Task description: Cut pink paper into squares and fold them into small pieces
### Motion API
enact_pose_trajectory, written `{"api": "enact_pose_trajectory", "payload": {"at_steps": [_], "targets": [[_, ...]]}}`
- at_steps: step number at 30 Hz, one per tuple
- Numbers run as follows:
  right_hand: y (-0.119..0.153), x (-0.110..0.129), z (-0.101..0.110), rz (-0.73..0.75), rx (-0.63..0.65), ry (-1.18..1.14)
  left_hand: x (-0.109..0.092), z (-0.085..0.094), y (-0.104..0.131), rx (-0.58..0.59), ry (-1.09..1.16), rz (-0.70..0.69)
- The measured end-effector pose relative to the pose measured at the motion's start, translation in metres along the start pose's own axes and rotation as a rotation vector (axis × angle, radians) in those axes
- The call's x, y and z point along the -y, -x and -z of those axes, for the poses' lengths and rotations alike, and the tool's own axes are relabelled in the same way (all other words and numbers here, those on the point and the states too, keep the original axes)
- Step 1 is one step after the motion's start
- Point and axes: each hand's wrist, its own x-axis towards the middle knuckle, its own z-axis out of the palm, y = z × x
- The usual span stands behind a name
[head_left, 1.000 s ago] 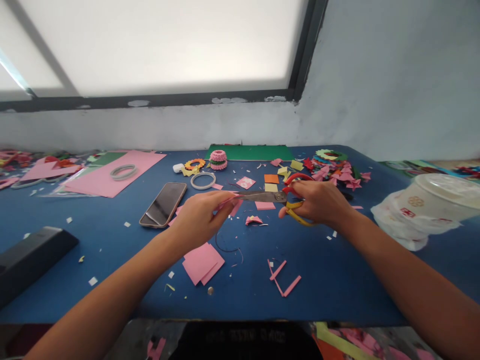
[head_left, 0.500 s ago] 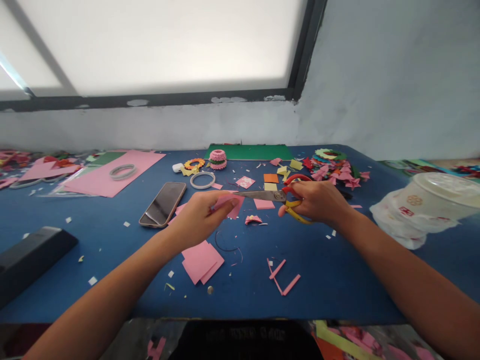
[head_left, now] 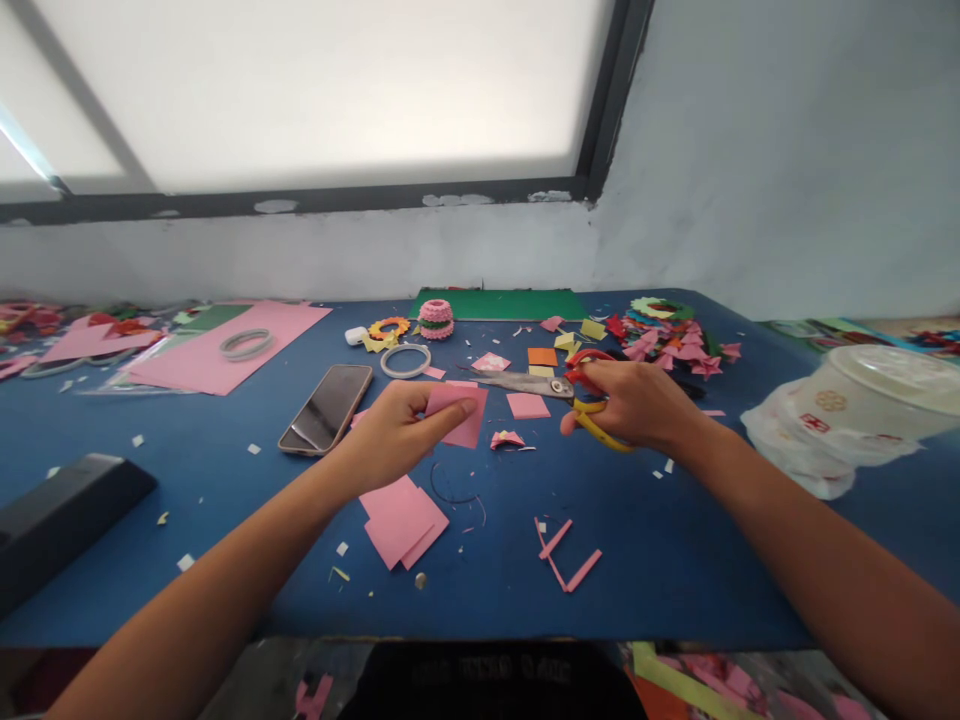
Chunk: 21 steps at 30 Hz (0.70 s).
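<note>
Between thumb and fingers, my left hand (head_left: 409, 425) pinches a small square of pink paper (head_left: 466, 425). My right hand (head_left: 634, 400) grips scissors (head_left: 551, 386) with red and yellow handles. Their blades point left, just beyond the paper's upper right edge, and look nearly closed. Below my left hand lies a stack of pink paper squares (head_left: 405, 525). A folded pink paper piece (head_left: 507, 438) sits under the scissors, close to another pink square (head_left: 529, 405). Thin pink paper strips (head_left: 566, 560) lie nearer the table's front edge.
A phone (head_left: 327, 408) lies left of my left hand. Tape rolls (head_left: 406, 360) and a ring-stacked pink paper piece (head_left: 436, 319) stand behind. Folded paper shapes (head_left: 679, 345) pile at back right, near a bagged white tub (head_left: 847, 400). A dark box-like object (head_left: 67, 520) is at left.
The scissors have shifted slightly right and their blades have come off the pink square. In my left hand the square now shows more of its face.
</note>
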Motion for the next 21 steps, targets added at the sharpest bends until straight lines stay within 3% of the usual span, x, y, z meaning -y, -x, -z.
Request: {"api": "enact_pose_trajectory", "payload": {"at_steps": [8,21], "targets": [[-0.0004,0.0047,0.0012,0.064,0.03,-0.006,-0.0017,-0.002,0.0003,0.044,-0.022,0.018],[-0.0004,0.0078,0.0024,0.112,-0.006,0.025,-0.0003,-0.0057,0.0005,0.083,-0.12,-0.095]]}}
